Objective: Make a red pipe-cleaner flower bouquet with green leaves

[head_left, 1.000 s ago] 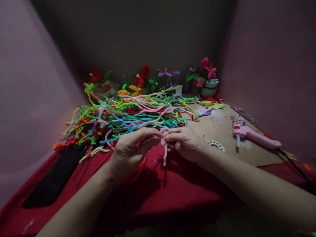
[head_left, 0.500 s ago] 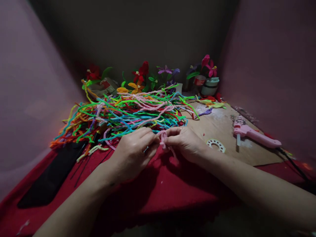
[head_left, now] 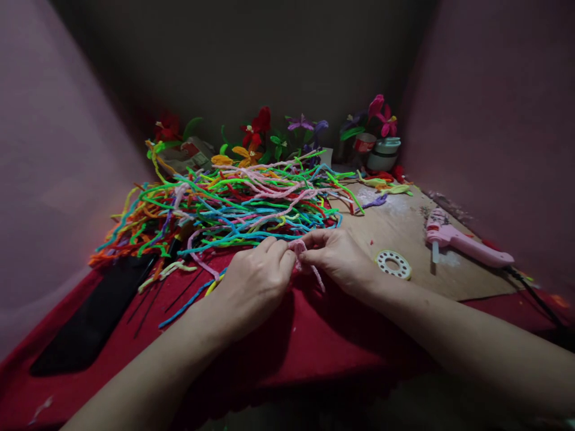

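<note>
Pinching fingertips form each grip: the left hand (head_left: 258,278) and the right hand (head_left: 339,263) close on opposite sides of a folded pink stem (head_left: 298,246), probably so that neither side slips while it is bent. The fuzzy loop lies directly between the two grips, above the red-covered bench (head_left: 309,353), its loose tail (head_left: 320,279) hanging below the right fingers; the left fingertips' exact contact is partly hidden. Beside the right wrist, a perforated white ring (head_left: 393,264) rests on cardboard (head_left: 404,233), which likely shields the cloth from the pink glue gun (head_left: 471,242) farther right. Beyond the hands, a heap of colored stems (head_left: 251,206) sits seemingly within easy reach, with fuzzy flowers (head_left: 256,133) behind it.
</note>
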Available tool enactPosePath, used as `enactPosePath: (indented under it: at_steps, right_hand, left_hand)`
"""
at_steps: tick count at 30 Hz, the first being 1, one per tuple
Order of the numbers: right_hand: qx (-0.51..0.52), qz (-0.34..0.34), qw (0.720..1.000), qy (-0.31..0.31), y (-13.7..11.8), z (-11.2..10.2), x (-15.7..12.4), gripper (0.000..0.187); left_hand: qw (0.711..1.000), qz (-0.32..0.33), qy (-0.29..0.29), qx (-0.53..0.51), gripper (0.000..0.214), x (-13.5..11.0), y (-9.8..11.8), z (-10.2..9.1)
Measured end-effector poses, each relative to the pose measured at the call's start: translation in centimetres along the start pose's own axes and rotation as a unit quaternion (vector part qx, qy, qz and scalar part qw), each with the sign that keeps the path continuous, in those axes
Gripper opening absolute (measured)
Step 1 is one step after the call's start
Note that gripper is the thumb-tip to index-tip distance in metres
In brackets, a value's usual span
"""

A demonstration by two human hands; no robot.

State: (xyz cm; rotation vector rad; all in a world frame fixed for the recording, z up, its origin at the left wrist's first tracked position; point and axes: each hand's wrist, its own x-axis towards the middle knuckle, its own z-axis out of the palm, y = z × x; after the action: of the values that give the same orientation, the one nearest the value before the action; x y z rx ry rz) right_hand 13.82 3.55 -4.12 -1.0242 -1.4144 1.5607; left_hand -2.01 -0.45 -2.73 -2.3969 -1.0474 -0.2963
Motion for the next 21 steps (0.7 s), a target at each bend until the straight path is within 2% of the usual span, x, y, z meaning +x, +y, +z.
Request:
enactPosePath:
  at_steps: [6, 10, 16, 21]
  right_hand:
    - [-0.043, -0.014, 0.999, 0.004, -0.14, 0.12, 0.00, 0.005]
    - [-0.080, -0.023, 0.997, 0.009, -0.14, 0.10, 0.03, 0.001]
    - [-0.108, -0.032, 0.994, -0.001, -0.35, 0.10, -0.16, 0.006]
    - [-0.119, -0.032, 0.992, -0.007, -0.27, 0.12, -0.24, 0.007]
  left_hand:
    - [0.999, -0.004, -0.024, 0.023, 0.012, -0.05, 0.58, -0.15]
    - [1.000, 0.005, -0.016, 0.022, 0.014, 0.07, 0.80, -0.22]
    - [0.998, -0.033, -0.019, 0.050, 0.013, 0.16, 0.92, -0.29]
    - [0.999, -0.035, -0.024, 0.029, 0.014, 0.19, 1.08, 0.02]
